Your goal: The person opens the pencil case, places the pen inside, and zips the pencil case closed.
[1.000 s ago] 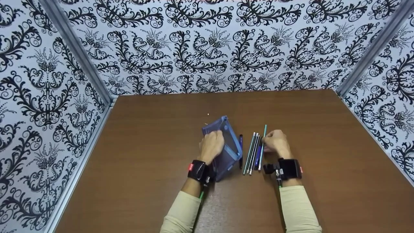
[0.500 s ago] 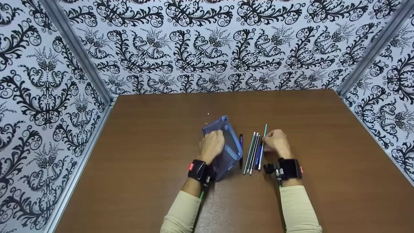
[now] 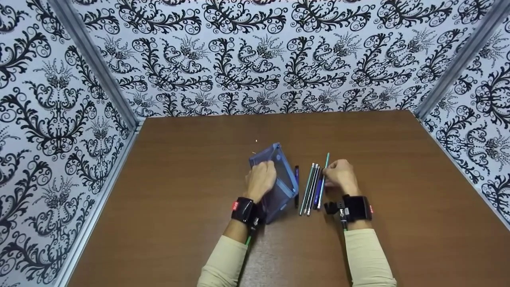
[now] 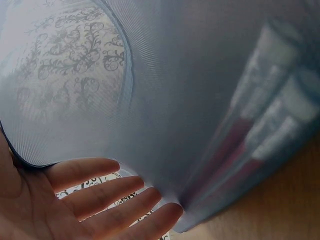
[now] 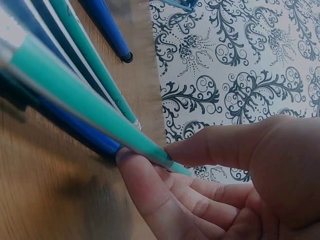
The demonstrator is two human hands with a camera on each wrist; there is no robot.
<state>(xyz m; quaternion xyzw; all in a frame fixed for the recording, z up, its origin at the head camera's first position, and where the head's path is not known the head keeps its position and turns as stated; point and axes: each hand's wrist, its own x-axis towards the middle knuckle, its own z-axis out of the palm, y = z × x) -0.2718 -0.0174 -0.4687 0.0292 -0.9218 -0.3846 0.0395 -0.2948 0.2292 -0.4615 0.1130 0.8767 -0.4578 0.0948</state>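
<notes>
A translucent blue zip pencil case (image 3: 275,203) stands tilted near the table's middle, its zip edge facing right. My left hand (image 3: 261,179) grips its left side, and in the left wrist view the fingers (image 4: 105,192) lie against the sheer wall. Through that wall show two blurred items with whitish ends (image 4: 280,45) and pinkish shafts. My right hand (image 3: 340,175) pinches a green pencil (image 5: 85,102) between thumb and forefinger. Just left of it lie a blue pen (image 3: 317,195) and several pencils (image 3: 309,191), roughly parallel. A dark blue pen (image 3: 297,175) lies beside the case, partly hidden by it.
The brown wooden table (image 3: 191,167) is bordered by patterned white-and-black walls (image 3: 255,59) at the back and both sides. Grey metal posts (image 3: 95,59) mark the corners. A tiny pale speck (image 3: 256,140) lies behind the case.
</notes>
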